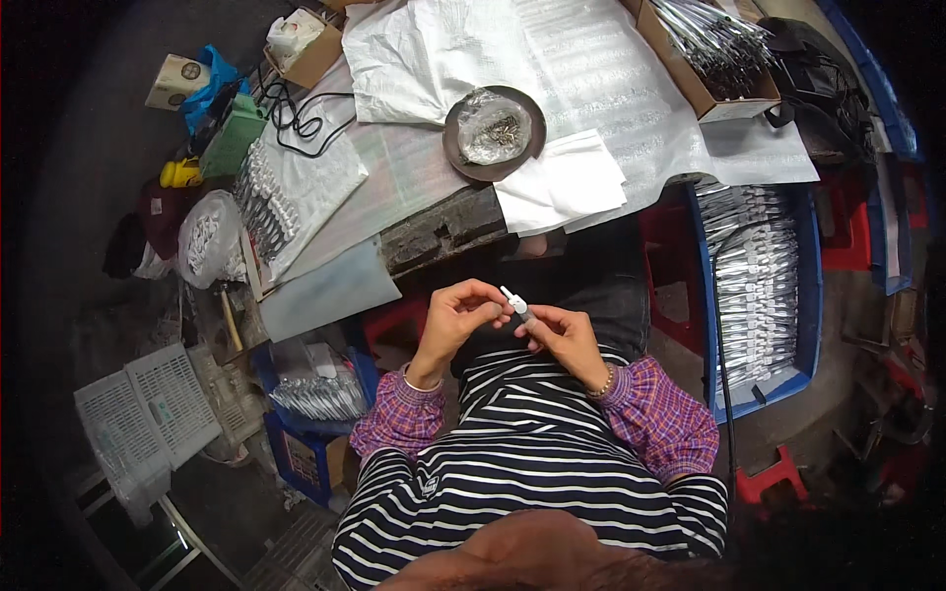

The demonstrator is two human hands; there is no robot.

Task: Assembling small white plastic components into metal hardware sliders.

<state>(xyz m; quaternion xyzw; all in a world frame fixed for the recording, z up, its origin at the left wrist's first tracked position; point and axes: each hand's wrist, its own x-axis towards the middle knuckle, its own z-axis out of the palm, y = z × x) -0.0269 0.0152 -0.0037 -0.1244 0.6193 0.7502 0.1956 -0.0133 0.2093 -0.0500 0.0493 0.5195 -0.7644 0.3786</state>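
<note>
The small white piece (513, 298) sits pinched between both hands, held over the person's lap just in front of the dark worn edge of the workbench (443, 231). The left hand (455, 317) curls its fingers closed around the near end, thumb and forefinger pressing on it; the right hand (562, 333) grips the other end with its fingertips bent in, a grey cap on 1 finger. Both hands touch the piece and almost touch each other.

Open room is tight — the bench edge lies just beyond the hands, a blue crate (803, 295) of silvery packed pieces stands to the right of the bench, and a smaller blue bin (296, 448) with more shiny parts sits below the bench's left end. Between the 2, only the lap is free.

On the bench, a round brown dish (493, 133) holding a crinkled clear bag of small metal bits rests near the middle, with folded white sheets (562, 182) just toward the hands from it. A cardboard box (705, 59) of long metal rods sits at the bench's far right corner. At the far left corner stand another open cardboard box (307, 49) and a green packet (234, 138); off the bench's left end sit a white slatted basket (148, 414) and a clear bag (207, 241) of pale parts.
</note>
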